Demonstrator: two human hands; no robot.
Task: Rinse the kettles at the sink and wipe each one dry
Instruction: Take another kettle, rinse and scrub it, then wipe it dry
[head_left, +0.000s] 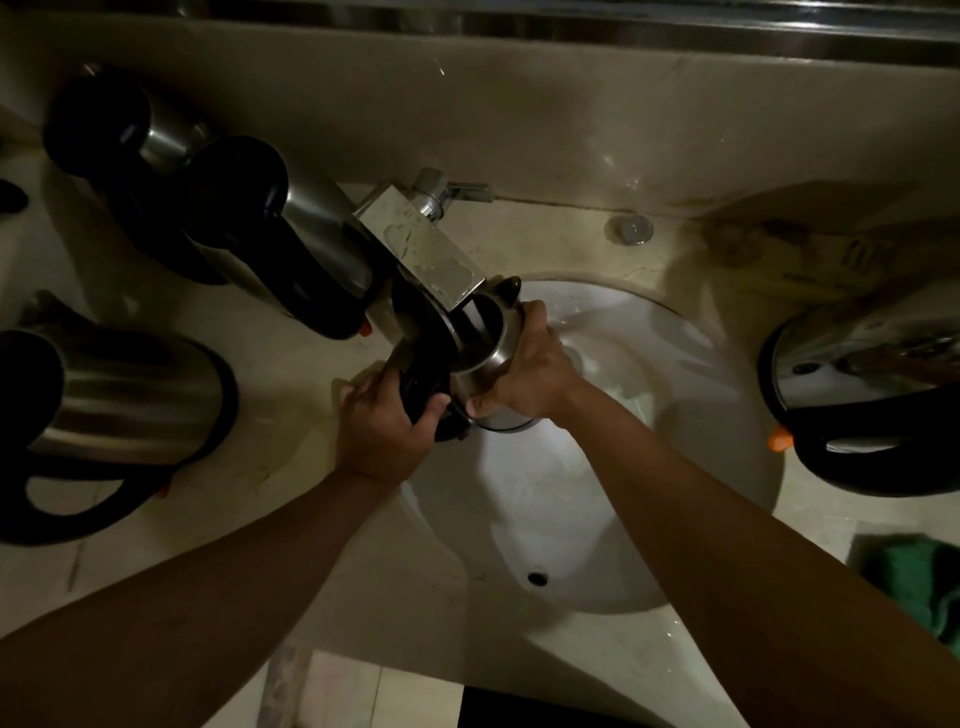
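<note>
A steel kettle (493, 338) with its black lid flipped open hangs over the white sink basin (675, 364), its mouth under the chrome faucet (426, 254). Water runs from the spout into it. My left hand (382, 431) grips the kettle's black handle (423, 384). My right hand (530, 369) wraps around the steel body. Three more steel kettles stand on the counter to the left: one (119, 400) at the near left, one (291, 234) beside the faucet, one (130, 130) behind it. Another kettle (872, 395) sits right of the basin.
A green cloth (919, 587) lies on the counter at the right edge. A round chrome button (629, 229) sits behind the basin. The beige counter (260, 467) surrounds the sink, and a wall ledge runs along the back.
</note>
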